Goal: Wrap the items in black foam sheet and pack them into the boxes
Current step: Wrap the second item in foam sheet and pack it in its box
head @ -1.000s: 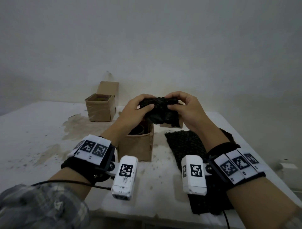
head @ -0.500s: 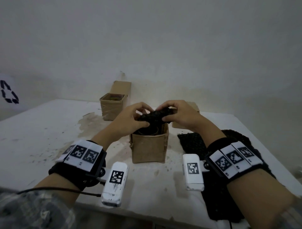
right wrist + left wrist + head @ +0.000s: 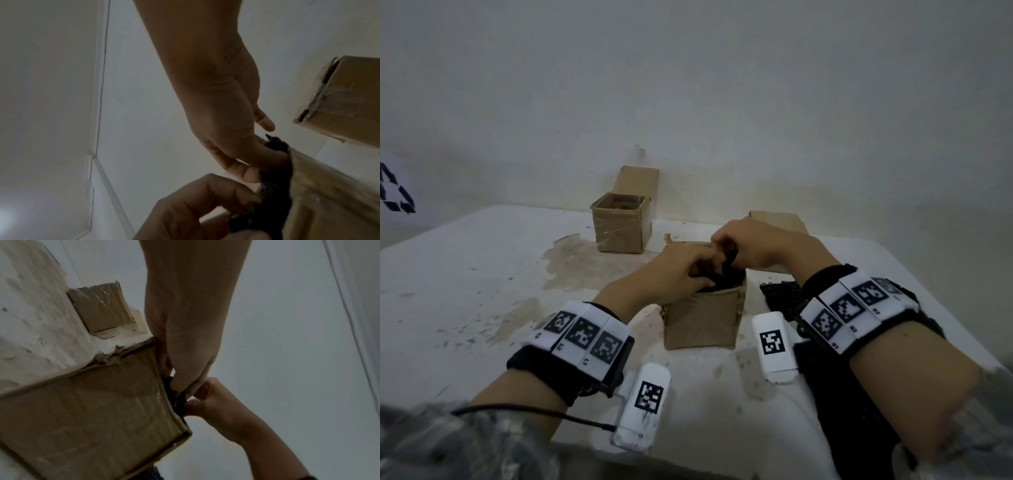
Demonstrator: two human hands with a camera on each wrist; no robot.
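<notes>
Two hands meet over the mouth of the small brown cardboard box (image 3: 702,318) at the middle of the white worktop (image 3: 465,274). The left hand (image 3: 681,270) curls its fingers round the black foam-wrapped bundle (image 3: 726,277), which sits down in the box's opening with its crinkled top just above the rim. The right hand (image 3: 753,246) pinches the same bundle from the far side, thumb and fingertips closed on the foam. Just right of the box, a loose black foam sheet (image 3: 780,294) lies flat under the right forearm. Farther back stands a second open cardboard box (image 3: 619,229) with its flap up, and a third brown box (image 3: 780,219) shows behind the right hand.
</notes>
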